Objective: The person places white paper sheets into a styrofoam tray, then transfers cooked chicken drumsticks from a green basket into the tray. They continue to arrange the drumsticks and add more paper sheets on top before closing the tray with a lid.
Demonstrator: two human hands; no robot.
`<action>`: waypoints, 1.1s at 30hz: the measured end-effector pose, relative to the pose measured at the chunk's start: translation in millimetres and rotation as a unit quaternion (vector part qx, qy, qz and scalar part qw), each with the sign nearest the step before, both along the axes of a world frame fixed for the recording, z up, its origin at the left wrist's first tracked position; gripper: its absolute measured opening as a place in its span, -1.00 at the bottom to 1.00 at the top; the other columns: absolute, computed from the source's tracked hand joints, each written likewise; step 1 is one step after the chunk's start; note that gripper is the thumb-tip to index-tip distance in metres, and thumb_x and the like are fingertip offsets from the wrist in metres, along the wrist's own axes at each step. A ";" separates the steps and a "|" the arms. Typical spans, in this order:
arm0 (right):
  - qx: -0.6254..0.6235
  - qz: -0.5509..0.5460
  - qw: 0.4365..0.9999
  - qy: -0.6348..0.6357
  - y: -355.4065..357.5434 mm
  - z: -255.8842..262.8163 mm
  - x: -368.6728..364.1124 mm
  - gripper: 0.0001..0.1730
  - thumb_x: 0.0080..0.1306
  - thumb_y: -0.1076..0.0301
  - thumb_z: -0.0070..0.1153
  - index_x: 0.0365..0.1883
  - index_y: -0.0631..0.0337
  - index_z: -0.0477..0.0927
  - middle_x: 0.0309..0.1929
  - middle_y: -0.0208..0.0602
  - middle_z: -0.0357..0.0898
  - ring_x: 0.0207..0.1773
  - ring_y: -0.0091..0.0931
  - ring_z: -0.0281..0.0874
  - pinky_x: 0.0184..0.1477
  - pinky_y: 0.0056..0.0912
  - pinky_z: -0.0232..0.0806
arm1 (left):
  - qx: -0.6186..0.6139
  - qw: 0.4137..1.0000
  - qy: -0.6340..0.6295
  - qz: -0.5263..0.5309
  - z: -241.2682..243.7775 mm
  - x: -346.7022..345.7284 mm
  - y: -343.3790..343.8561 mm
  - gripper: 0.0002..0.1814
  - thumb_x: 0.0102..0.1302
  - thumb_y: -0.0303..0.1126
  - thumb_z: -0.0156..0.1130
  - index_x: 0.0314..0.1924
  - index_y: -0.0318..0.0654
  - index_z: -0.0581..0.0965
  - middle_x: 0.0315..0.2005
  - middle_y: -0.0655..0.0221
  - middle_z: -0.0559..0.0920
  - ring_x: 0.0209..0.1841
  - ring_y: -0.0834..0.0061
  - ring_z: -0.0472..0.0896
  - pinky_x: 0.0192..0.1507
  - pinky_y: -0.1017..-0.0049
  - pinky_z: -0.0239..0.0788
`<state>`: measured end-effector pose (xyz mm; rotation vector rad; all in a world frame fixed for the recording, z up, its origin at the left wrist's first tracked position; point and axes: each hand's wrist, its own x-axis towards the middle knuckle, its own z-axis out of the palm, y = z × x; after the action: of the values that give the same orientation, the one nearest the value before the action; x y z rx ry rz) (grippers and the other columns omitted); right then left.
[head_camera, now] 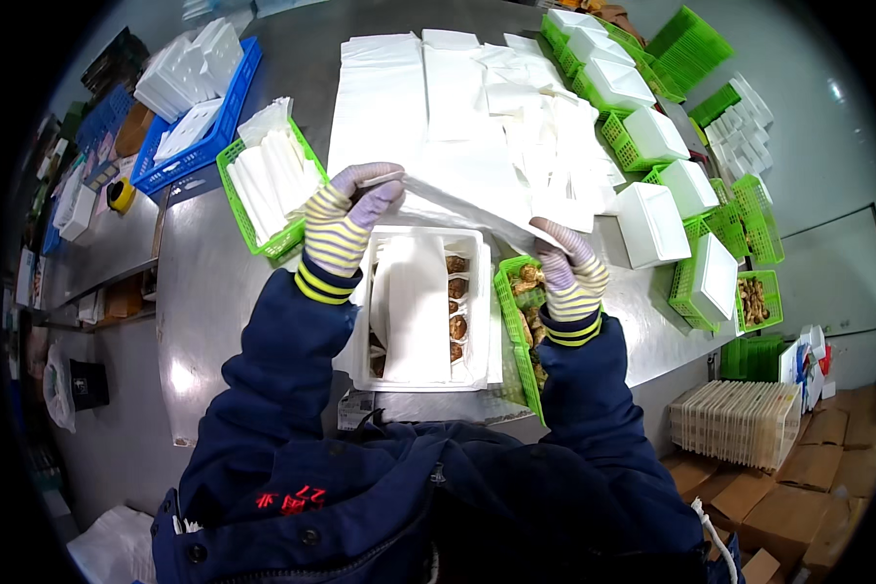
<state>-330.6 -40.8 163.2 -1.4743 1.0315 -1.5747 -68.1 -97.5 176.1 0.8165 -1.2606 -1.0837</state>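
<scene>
A thin white sheet (467,206) is stretched between my two gloved hands, above the far rim of a white foam box. My left hand (347,223) pinches its left end, and my right hand (571,266) grips the right end, lower down. Beneath them stands the foam box (423,385), with white strips (417,314) laid lengthwise over its contents. Brown mushrooms (458,327) show along the box's right side, wrapped partly in white; a few peek out at the lower left. Partly under my right hand and sleeve, a green plastic basket (509,321) holds loose mushrooms (530,281).
Stacked white sheets (383,95) cover the metal table (212,314) beyond the box. A green basket of rolled white sheets (270,182) stands left, near a blue crate with foam lids (244,87). White foam boxes (653,226) and green baskets line the right edge.
</scene>
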 end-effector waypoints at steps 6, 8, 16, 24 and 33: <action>0.114 0.095 0.954 -0.261 27.9 35.4 -5.7 -0.70 0.16 0.53 0.18 -0.09 0.30 0.59 -0.15 -0.21 0.62 -0.11 -0.40 0.60 0.00 -0.33 0.49 | 0.056 0.977 0.131 -0.156 25.9 22.8 30.0 -0.68 0.12 -0.25 0.45 -0.23 -0.31 0.61 -0.41 0.39 0.65 -0.35 0.63 0.57 -0.23 0.62 0.43; 0.117 0.136 0.944 -0.277 28.3 32.0 -14.3 -0.70 0.14 0.54 0.17 -0.11 0.30 0.58 -0.13 -0.18 0.61 -0.09 -0.33 0.60 0.02 -0.24 0.49 | 0.048 0.966 0.160 -0.198 24.5 23.3 34.8 -0.67 0.09 -0.21 0.45 -0.27 -0.31 0.62 -0.37 0.32 0.67 -0.33 0.53 0.62 -0.23 0.56 0.48; 0.186 0.092 0.961 0.180 -54.6 9.1 -22.6 -0.65 0.23 0.23 0.20 -0.08 0.26 0.65 -0.20 -0.29 0.67 -0.28 -0.56 0.57 -0.16 -0.56 0.43 | 0.113 0.970 -0.159 -0.142 -25.2 33.1 -44.1 -0.66 0.19 -0.42 0.33 -0.03 -0.37 0.58 -0.29 0.32 0.66 -0.31 0.58 0.58 -0.13 0.57 0.41; -0.318 0.003 0.948 0.001 -24.2 135.8 17.5 -0.69 0.26 0.60 0.09 -0.01 0.25 0.56 -0.20 -0.12 0.64 -0.20 -0.46 0.64 -0.09 -0.45 0.51 | -0.496 0.750 -0.236 0.368 113.6 36.3 -1.7 -0.70 0.41 -0.47 -0.01 0.05 -0.47 0.50 -0.14 0.10 0.65 -0.06 0.33 0.65 -0.07 0.52 0.57; -0.042 0.223 0.768 0.599 43.6 -124.5 1.8 -0.92 0.08 0.32 0.05 -0.44 0.03 0.55 -0.25 -0.47 0.55 -0.06 -0.37 0.47 0.08 -0.10 0.32 | -0.194 0.833 -0.517 -0.020 -186.3 60.8 115.5 -0.70 -0.07 -0.49 0.28 -0.26 0.00 0.61 -0.28 0.40 0.64 -0.05 0.33 0.58 0.08 0.16 0.36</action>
<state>-328.8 2.8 38.7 -2.6154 1.0728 -0.1791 -7.3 18.0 -10.1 1.0952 -2.3132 -0.3048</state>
